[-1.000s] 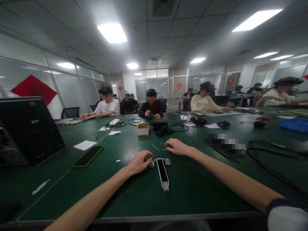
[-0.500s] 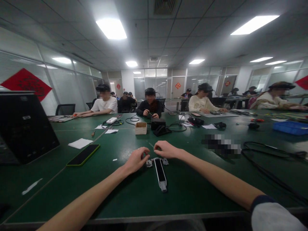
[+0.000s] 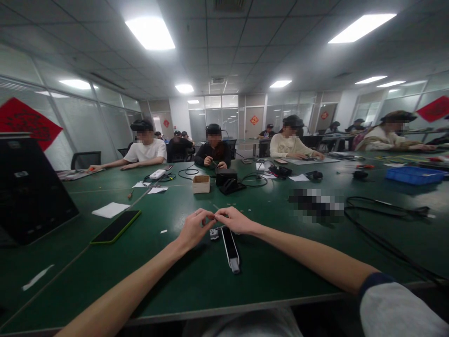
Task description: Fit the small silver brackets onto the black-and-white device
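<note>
Fingertips of my left hand (image 3: 195,228) and my right hand (image 3: 235,220) meet in a pinch above the table. Whatever they hold between them is too small to make out. Just below my hands lies a long narrow device (image 3: 230,250) with a black top, pale rim and grey tip, pointing toward me. A small grey metal bracket (image 3: 214,233) sticks out at the left of its far end; the matching right side is mostly covered by my right hand. Beyond my hands, several tiny pieces (image 3: 242,210) are scattered on the tabletop.
On the green table (image 3: 168,290), a phone (image 3: 115,227) and white paper (image 3: 110,210) lie to my left, near a black computer case (image 3: 31,187). Ahead stand a small box (image 3: 201,185) and a black device (image 3: 226,179). Black cables (image 3: 372,234) and a blue tray (image 3: 416,175) are right. Co-workers sit opposite.
My hands have come together, so that their fingertips now touch; before, a gap lay between them. My right hand now covers the right bracket. The whole view has shifted slightly.
</note>
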`<state>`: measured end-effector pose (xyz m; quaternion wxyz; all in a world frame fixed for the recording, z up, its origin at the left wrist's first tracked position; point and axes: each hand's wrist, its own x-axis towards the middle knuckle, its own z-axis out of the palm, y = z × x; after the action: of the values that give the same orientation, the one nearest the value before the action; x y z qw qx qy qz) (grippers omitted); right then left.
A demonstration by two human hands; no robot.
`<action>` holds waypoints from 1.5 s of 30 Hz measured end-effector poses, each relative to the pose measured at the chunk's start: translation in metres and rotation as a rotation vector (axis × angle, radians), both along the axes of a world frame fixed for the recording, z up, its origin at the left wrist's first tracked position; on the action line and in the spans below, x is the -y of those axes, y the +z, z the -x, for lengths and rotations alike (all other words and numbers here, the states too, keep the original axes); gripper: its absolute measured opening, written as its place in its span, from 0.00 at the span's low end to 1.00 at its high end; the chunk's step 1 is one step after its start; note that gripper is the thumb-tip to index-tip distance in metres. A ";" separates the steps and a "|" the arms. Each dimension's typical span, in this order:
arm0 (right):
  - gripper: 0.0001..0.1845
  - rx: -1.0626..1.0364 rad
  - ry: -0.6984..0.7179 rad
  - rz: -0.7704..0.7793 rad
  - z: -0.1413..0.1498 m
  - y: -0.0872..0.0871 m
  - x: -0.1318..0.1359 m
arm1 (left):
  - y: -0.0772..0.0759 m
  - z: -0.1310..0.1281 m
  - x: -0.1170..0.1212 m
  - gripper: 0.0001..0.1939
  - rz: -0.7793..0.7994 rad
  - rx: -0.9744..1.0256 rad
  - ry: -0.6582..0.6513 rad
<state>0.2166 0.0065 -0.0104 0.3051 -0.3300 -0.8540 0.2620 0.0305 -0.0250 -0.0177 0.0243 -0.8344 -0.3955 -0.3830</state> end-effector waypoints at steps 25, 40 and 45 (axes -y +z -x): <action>0.07 0.226 -0.039 -0.196 -0.061 -0.012 0.017 | 0.005 0.004 0.000 0.08 0.365 -0.320 -0.045; 0.08 0.221 -0.075 -0.127 -0.063 -0.017 0.017 | 0.005 0.000 0.002 0.08 0.420 -0.248 -0.017; 0.07 0.208 -0.065 -0.152 -0.062 -0.019 0.015 | 0.004 0.000 0.002 0.08 0.422 -0.234 0.010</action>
<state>0.2790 -0.0089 -0.0294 0.2473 -0.3589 -0.8873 0.1508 0.0306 -0.0272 -0.0135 -0.1030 -0.8576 -0.4656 -0.1926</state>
